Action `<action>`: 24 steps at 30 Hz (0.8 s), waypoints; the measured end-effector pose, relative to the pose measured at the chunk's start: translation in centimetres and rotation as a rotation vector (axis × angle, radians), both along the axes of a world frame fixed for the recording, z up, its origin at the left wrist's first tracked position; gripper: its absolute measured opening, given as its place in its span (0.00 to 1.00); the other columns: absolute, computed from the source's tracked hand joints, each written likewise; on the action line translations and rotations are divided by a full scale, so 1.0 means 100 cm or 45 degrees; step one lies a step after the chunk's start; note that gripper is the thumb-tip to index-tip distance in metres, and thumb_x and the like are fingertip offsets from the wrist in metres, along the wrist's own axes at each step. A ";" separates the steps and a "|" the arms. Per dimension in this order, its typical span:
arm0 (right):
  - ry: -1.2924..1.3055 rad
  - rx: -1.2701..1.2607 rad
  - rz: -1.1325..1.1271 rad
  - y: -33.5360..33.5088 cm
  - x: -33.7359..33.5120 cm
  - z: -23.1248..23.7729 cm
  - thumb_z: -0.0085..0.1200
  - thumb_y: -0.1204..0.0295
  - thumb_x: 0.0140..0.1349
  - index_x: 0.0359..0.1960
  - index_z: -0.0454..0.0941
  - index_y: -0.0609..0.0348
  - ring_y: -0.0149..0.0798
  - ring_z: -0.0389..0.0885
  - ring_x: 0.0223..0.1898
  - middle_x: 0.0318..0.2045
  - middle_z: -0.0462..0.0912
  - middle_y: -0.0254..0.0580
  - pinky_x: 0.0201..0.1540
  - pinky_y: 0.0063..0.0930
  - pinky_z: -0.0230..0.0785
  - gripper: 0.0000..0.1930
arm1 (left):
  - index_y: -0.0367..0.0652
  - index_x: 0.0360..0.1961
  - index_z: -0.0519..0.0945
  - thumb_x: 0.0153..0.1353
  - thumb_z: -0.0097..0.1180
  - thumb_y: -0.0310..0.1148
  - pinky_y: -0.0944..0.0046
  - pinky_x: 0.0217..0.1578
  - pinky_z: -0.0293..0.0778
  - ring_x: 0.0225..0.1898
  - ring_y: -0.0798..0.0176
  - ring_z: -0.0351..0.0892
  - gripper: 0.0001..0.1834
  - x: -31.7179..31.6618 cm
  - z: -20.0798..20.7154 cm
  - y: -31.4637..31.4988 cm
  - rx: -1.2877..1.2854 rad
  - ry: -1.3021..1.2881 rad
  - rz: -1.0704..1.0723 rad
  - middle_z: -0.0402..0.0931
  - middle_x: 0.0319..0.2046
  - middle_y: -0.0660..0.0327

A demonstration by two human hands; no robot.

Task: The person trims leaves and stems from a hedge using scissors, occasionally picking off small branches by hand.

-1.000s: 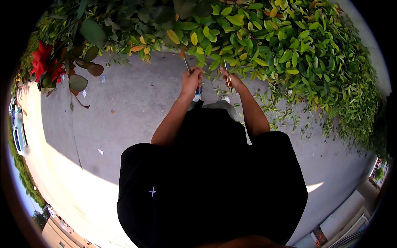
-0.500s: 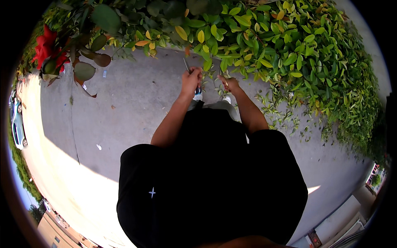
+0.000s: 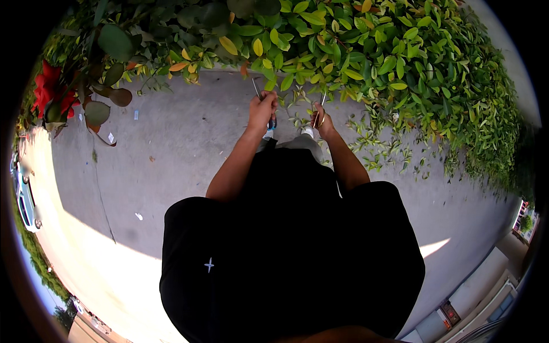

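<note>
Head view: hands apart from each other, each closed round own tool. Left hand (image 3: 262, 114) grips slim metal tool (image 3: 254, 85), tip toward hedge (image 3: 389, 63). Right hand (image 3: 325, 123) grips gold-handled tool (image 3: 324, 99), blade up near hedge edge. Exact tool types unclear. Hedge ahead of hands, spreading right. Leafy sprigs (image 3: 374, 154) strewn on pavement (image 3: 171, 148) right of right hand. Progress, my read: some foliage off, dense growth left on hedge; share done can't tell.

Outdoors, daylight. Grey concrete ground (image 3: 171, 154) in shade, crossed by a thin crack (image 3: 102, 197); glaring sunlit ground (image 3: 108, 268) beyond. Far left: pale car (image 3: 26, 200), green trees (image 3: 35, 251), blue sky (image 3: 38, 280).
</note>
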State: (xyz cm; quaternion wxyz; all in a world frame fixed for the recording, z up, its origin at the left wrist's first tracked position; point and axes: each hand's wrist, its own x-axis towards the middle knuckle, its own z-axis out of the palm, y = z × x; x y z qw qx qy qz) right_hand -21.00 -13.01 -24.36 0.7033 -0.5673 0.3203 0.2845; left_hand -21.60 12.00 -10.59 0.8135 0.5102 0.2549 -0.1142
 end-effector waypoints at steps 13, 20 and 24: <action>0.070 -0.391 -0.057 -0.055 0.065 0.009 0.65 0.41 0.50 0.22 0.70 0.53 0.31 0.69 0.15 0.15 0.70 0.33 0.19 0.26 0.64 0.28 | 0.43 0.31 0.73 0.62 0.54 0.33 0.71 0.16 0.61 0.19 0.73 0.65 0.06 -0.002 0.000 -0.006 0.044 0.037 -0.023 0.69 0.21 0.66; -0.001 -0.369 0.480 -0.038 0.041 0.010 0.63 0.38 0.50 0.22 0.71 0.53 0.29 0.70 0.15 0.15 0.71 0.32 0.18 0.24 0.62 0.29 | 0.43 0.32 0.74 0.62 0.53 0.33 0.70 0.16 0.60 0.19 0.73 0.65 0.05 -0.001 -0.002 -0.006 0.030 0.055 -0.018 0.69 0.22 0.66; 0.124 -0.436 0.761 -0.013 0.049 0.012 0.59 0.33 0.48 0.23 0.75 0.58 0.30 0.70 0.17 0.20 0.75 0.36 0.21 0.28 0.64 0.34 | 0.42 0.32 0.74 0.62 0.53 0.32 0.70 0.16 0.61 0.19 0.73 0.65 0.05 -0.001 -0.002 -0.005 0.027 0.061 0.003 0.69 0.22 0.66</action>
